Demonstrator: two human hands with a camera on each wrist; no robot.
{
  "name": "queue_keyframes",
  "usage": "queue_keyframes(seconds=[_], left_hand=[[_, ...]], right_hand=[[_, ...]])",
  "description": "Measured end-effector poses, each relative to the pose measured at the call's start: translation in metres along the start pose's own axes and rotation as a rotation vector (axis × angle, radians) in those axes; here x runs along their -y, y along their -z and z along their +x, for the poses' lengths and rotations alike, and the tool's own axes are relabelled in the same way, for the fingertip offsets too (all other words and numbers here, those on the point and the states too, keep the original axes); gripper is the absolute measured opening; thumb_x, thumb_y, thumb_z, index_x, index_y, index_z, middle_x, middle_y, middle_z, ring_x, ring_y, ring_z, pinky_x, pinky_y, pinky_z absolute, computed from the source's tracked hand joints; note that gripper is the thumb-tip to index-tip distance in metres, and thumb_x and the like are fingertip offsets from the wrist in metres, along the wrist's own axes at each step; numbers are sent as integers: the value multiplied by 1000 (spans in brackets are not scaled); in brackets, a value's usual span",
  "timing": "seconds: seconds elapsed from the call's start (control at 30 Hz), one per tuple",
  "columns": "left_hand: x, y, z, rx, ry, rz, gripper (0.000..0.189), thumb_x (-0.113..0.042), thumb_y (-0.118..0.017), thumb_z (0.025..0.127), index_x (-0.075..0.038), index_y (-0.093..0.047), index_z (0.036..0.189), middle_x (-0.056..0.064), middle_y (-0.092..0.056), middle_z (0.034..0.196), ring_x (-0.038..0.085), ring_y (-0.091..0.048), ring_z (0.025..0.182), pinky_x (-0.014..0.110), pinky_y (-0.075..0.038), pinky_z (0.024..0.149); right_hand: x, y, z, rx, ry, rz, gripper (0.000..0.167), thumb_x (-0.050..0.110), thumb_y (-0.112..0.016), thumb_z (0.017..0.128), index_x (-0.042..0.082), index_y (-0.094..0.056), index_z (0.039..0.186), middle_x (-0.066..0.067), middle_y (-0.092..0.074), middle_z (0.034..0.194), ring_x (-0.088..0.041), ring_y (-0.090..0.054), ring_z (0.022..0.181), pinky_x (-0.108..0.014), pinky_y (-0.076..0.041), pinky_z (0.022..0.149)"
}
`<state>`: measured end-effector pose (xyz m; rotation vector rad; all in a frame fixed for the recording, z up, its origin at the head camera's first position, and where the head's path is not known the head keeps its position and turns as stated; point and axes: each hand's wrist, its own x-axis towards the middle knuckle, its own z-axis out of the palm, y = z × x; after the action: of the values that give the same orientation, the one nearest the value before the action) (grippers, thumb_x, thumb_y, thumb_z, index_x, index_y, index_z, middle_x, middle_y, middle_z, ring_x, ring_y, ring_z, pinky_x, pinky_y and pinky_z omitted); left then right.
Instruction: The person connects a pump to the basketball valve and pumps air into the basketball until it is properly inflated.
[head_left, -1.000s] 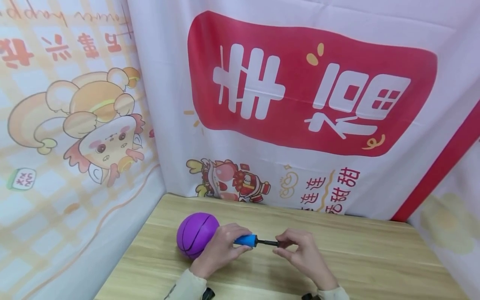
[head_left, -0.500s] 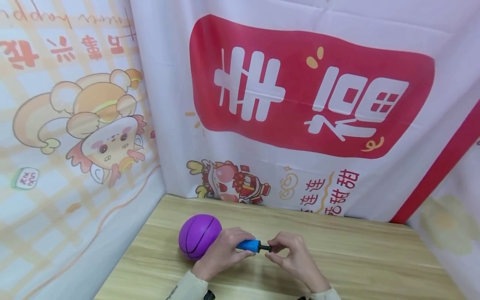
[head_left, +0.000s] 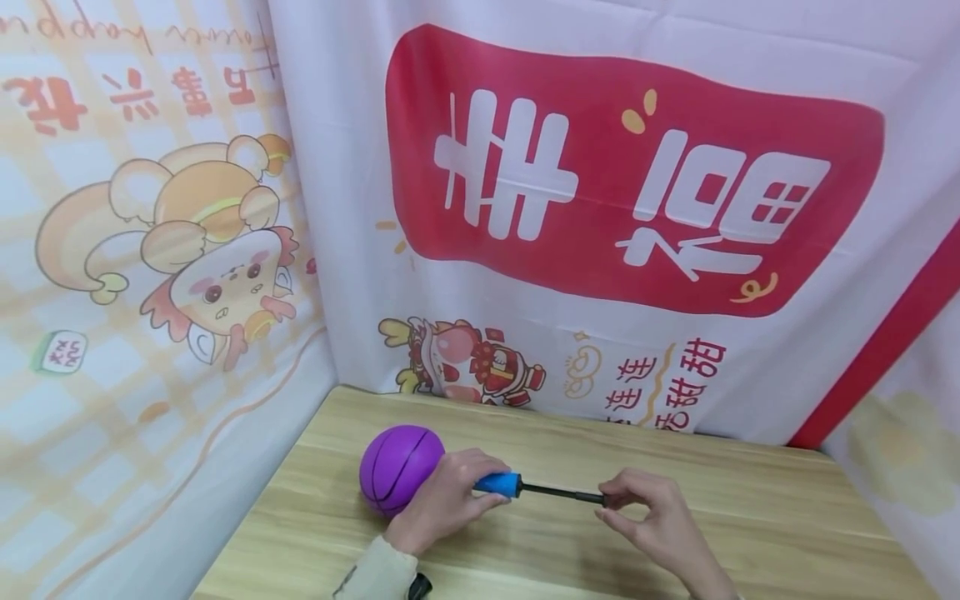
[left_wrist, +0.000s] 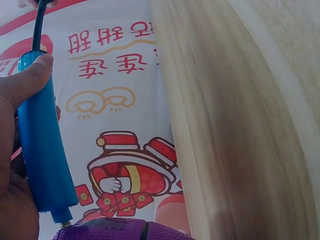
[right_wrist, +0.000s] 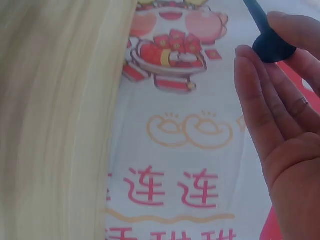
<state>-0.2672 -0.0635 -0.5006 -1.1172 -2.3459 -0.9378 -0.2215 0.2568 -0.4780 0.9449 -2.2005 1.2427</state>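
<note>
- my left hand (head_left: 442, 502) had its fingers and thumb wrapped round the blue pump (left_wrist: 44, 145), thumb up near the top end, which I'd say was to stop the barrel twisting or sliding about
- my right hand (head_left: 662, 521) was pinching the black knob (right_wrist: 274, 47) between thumb and fingertips, no full fist, guess a light grip was plenty for something that small
- the rod (head_left: 551, 490) stuck out long between my hands, so the two grips sat well apart and roughly in one line
- the purple ball (head_left: 397, 468) looked to be sitting on the table just past my left hand, partly hidden by it, and the pump's needle (left_wrist: 66, 225) met its skin, couldn't tell how deep it went
- probably why the pump lay sideways with that end at the ball, left the right side free for the rod
- the table (head_left: 735, 492) was pale wood with streaky grain, looked smooth, so a round thing could roll I reckon
- behind it hung a white cloth (head_left: 348, 250) with a big red patch and white characters, plus a checked cartoon sheet (head_left: 82, 433) on the left and a red stripe (head_left: 858, 383) on the right
</note>
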Motion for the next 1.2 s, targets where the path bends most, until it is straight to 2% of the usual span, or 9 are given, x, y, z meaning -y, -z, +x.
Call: queue_keyframes(seconds=[0.13,0.27,0.4,0.63,0.8,1.0,1.2], left_hand=[[1,0,0,-3,-3,3,29,-30,-84,89,-19,-76,115,-5,-79,109,5,-73,99,22,-63,91],[1,1,0,-12,3,7,29,-29,-84,88,-18,-77,115,-5,-80,109,5,-73,99,23,-63,91],[1,1,0,-8,4,12,29,-31,-84,89,-18,-77,114,-5,-80,107,4,-72,97,22,-63,90],[-1,2,1,8,-10,23,27,-28,-85,88,-18,-77,112,-6,-80,105,4,-72,96,21,-62,90],[-3,-1,1,24,-20,36,27,-28,-85,88,-19,-78,112,-7,-80,104,2,-71,95,19,-61,89],[-1,1,-2,25,-19,30,28,-30,-84,89,-18,-77,113,-7,-79,106,3,-71,97,20,-62,90],[0,3,0,49,1,9,29,-33,-81,91,-19,-76,116,-6,-79,109,4,-72,100,22,-62,92]], right_hand=[[0,5,-1,-1,-12,-3,35,-9,-89,72,14,-77,96,-1,-76,87,-5,-73,74,-22,-64,65],[0,-2,3,-10,8,1,33,-8,-89,72,12,-77,96,-3,-77,86,-6,-73,73,-22,-64,65],[1,-19,11,-7,26,7,32,-6,-90,71,10,-77,95,-5,-77,85,-6,-72,71,-22,-64,64],[4,-57,26,32,-45,24,28,-3,-91,73,12,-78,93,-1,-78,86,-3,-71,72,-31,-66,63],[5,-72,28,22,-30,26,28,-5,-90,73,11,-77,92,-1,-77,85,-3,-71,71,-31,-66,63],[8,-71,29,54,-49,-19,30,-3,-90,74,15,-76,93,2,-77,89,-2,-71,74,-28,-66,65],[8,-52,22,54,-30,-43,30,-3,-89,76,16,-75,95,1,-76,88,-4,-71,74,-27,-65,64]])
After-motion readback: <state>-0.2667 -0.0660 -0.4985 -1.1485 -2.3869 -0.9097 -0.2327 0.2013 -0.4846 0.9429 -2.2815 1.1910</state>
